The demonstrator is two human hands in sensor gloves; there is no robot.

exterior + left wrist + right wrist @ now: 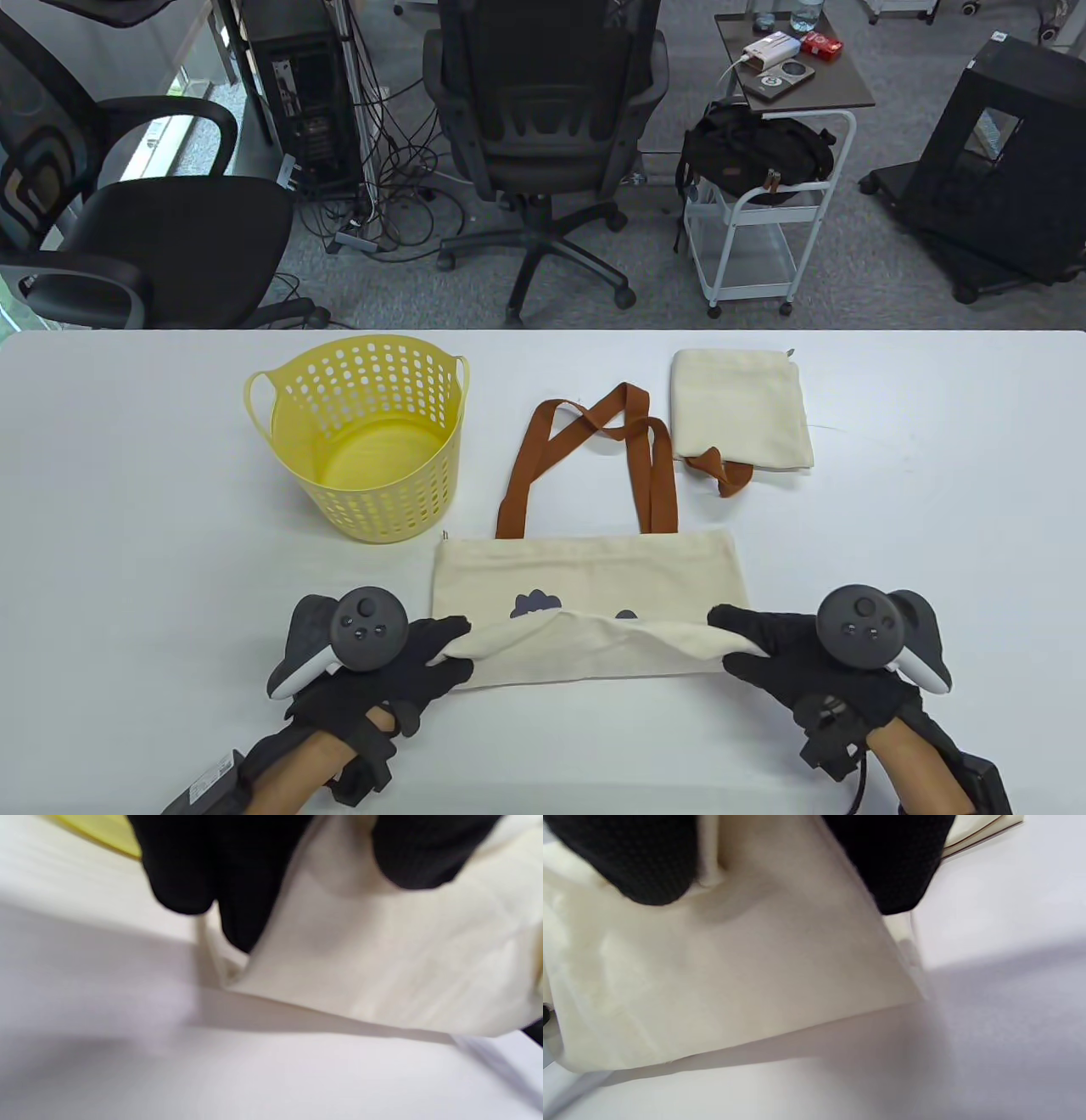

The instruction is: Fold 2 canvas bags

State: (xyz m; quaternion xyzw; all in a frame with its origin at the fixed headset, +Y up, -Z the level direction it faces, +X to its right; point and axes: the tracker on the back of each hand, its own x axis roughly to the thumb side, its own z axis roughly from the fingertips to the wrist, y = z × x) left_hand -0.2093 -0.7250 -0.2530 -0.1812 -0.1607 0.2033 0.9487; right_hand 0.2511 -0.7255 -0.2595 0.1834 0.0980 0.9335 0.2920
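A cream canvas bag [585, 573] with brown handles [585, 458] lies flat at the table's front middle, its near edge lifted and partly turned over. My left hand [445, 649] pinches the bag's near left corner, and the cloth [382, 955] fills the left wrist view. My right hand [738, 641] pinches the near right corner, and the cloth [734, 963] also fills the right wrist view. A second cream bag [738, 412] lies folded at the back right, with a bit of brown handle showing.
A yellow perforated basket [369, 437] stands on the white table [127, 526] at the back left of the bags; a sliver of it shows in the left wrist view [106, 834]. Office chairs and a cart stand beyond the table's far edge.
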